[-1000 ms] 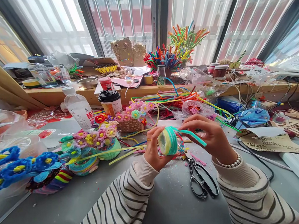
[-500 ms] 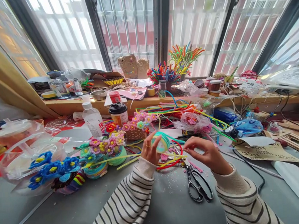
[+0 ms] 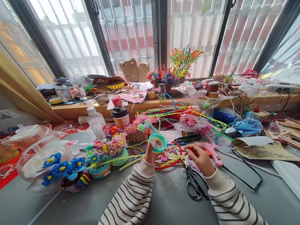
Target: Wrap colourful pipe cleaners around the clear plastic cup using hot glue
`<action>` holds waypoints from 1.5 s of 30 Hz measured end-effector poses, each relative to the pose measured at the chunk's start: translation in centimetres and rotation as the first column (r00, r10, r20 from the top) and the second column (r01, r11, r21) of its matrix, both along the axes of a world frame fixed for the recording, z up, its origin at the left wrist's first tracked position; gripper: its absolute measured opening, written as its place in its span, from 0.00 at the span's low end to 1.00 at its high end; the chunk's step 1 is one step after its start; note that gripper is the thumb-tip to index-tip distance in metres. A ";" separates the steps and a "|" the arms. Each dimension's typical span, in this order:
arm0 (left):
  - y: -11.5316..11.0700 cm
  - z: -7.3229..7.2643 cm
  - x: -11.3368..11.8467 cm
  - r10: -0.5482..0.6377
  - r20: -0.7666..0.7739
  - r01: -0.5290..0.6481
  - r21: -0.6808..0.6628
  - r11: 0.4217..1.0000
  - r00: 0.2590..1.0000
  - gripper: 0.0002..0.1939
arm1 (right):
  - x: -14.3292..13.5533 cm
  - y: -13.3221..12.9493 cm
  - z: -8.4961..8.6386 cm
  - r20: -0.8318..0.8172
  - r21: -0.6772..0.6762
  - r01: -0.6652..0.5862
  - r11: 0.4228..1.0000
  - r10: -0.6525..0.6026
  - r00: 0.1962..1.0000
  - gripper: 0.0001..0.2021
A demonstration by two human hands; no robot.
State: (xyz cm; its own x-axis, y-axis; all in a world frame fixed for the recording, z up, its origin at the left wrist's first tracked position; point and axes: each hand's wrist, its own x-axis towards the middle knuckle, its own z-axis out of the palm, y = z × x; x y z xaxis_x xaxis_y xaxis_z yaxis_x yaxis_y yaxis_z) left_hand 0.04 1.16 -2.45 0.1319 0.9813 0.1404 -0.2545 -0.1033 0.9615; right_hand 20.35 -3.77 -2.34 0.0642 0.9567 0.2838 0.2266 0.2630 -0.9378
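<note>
My left hand [image 3: 149, 155] grips a small round cup [image 3: 157, 143] wrapped in teal pipe cleaner, its open mouth tilted towards me. A loose teal pipe cleaner end [image 3: 150, 126] sticks up from its rim to the left. My right hand [image 3: 200, 158] is a little to the right, thumb and forefinger brought together over the table; whatever they hold is hidden. Close to those fingertips lie yellow pipe cleaners [image 3: 132, 161] and a red pipe cleaner [image 3: 165, 167]. Black-handled scissors [image 3: 194, 185] rest just below my right hand.
Flower pots with blue flowers [image 3: 63, 169] and pink flowers [image 3: 113, 144] stand left. Behind are a bottle [image 3: 96, 123], a lidded paper cup [image 3: 121, 119] and heaped pipe cleaners [image 3: 162, 113]. A pink glue gun [image 3: 212, 151] with its cord lies right.
The cup has turned so its mouth faces me, and its teal end now points up-left instead of reaching towards my right hand. My right hand has moved slightly lower, uncovering the glue gun.
</note>
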 end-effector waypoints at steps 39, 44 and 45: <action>-0.2 -1.8 1.2 -0.422 -0.020 0.422 -0.022 0.906 0.906 0.31 | -3.0 0.7 -0.2 -0.568 -0.297 -0.083 0.951 -0.106 0.816 0.25; 0.0 -1.0 1.0 -0.274 -0.345 0.339 0.146 0.929 0.898 0.23 | -3.3 0.6 -0.3 -0.493 -0.273 -0.079 0.959 -0.069 0.867 0.25; 0.0 -1.0 0.9 -0.193 -0.433 0.310 0.215 0.926 0.880 0.21 | -3.4 0.6 -0.5 -0.475 -0.271 -0.077 0.959 -0.064 0.877 0.25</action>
State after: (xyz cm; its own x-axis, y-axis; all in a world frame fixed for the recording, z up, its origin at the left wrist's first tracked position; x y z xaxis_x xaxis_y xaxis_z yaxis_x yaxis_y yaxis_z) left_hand 0.93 1.18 -3.40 0.4703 0.8379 0.2771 0.0897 -0.3577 0.9295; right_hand 16.96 -3.16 -2.87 0.1173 0.9917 -0.0525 -0.2653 -0.0196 -0.9640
